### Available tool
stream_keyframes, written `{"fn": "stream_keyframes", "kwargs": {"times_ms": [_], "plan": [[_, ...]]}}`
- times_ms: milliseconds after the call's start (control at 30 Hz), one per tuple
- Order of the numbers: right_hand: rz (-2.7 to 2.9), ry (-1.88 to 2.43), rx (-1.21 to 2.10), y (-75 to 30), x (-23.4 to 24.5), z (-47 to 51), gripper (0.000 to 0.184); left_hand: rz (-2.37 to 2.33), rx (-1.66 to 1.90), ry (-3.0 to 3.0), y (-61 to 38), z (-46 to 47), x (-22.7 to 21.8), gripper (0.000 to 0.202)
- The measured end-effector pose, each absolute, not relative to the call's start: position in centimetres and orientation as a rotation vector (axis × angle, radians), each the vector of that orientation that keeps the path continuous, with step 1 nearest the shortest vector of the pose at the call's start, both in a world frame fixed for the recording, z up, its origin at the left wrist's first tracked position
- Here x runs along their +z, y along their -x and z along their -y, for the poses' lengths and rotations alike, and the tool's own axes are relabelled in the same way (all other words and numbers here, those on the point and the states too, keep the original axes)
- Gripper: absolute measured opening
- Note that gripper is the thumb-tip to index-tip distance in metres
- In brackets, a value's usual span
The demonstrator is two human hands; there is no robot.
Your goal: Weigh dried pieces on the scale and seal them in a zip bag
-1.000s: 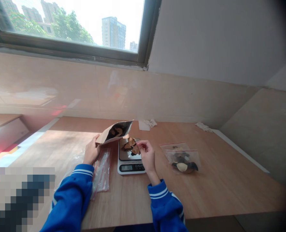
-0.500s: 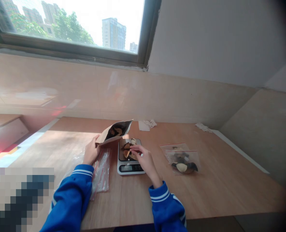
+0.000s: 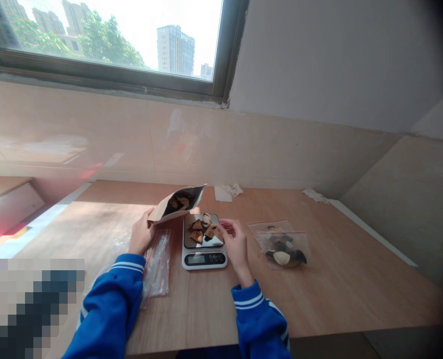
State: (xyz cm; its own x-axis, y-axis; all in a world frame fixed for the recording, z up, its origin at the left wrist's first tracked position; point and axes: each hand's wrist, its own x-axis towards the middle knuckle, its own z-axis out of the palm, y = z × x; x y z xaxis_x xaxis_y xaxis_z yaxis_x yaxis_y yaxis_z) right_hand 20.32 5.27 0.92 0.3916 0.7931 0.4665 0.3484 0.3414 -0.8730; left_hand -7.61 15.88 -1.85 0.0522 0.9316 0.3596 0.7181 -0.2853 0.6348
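My left hand (image 3: 142, 232) is closed on the lower end of a brown paper pouch (image 3: 165, 207). The pouch lies tilted, its dark mouth facing right, with dried brown pieces (image 3: 181, 203) visible inside. Beside its mouth stands a small white digital kitchen scale (image 3: 188, 252); the digits on its display are too faint to read. Several dried brown and pale pieces (image 3: 196, 236) rest on the scale's plate. At the plate's right edge is my right hand (image 3: 236, 247), fingers slightly apart and curved, fingertips close to the rightmost piece. Whether they touch it is unclear.
Clear zip bags (image 3: 157, 264) with red seals lie left of the scale. To the right are zip bags (image 3: 283, 249) holding dark and pale pieces. Crumpled white paper (image 3: 229, 192) sits by the wall, and another scrap (image 3: 316, 198) lies farther right.
My right hand has drawn back to the right, from over the pieces to the plate's edge, uncovering more of the plate and the display. My left hand and the pouch stay put.
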Motion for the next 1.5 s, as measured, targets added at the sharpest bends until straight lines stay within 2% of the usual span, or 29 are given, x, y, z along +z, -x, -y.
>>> {"fn": "stream_keyframes", "kwargs": {"times_ms": [567, 800, 1133, 1500], "plan": [[0.926, 1.347, 0.446, -21.1, -0.6, -5.6, 0.023, -1.861, 1.015, -1.873, 7.3, -15.6, -1.4, 0.061], [0.894, 1.371, 0.491, -21.4, -0.9, -5.7, 0.021, -1.939, 0.992, -1.85, 6.9, -15.7, -1.3, 0.048], [0.874, 1.349, 0.595, -21.3, -1.4, -5.7, 0.027, -1.958, 0.926, -1.854, 7.0, -15.6, -1.3, 0.046], [1.008, 1.54, 0.283, -21.2, -1.2, -5.4, 0.013, -1.922, 0.933, -1.858, 7.0, -15.6, -1.2, 0.046]]}}
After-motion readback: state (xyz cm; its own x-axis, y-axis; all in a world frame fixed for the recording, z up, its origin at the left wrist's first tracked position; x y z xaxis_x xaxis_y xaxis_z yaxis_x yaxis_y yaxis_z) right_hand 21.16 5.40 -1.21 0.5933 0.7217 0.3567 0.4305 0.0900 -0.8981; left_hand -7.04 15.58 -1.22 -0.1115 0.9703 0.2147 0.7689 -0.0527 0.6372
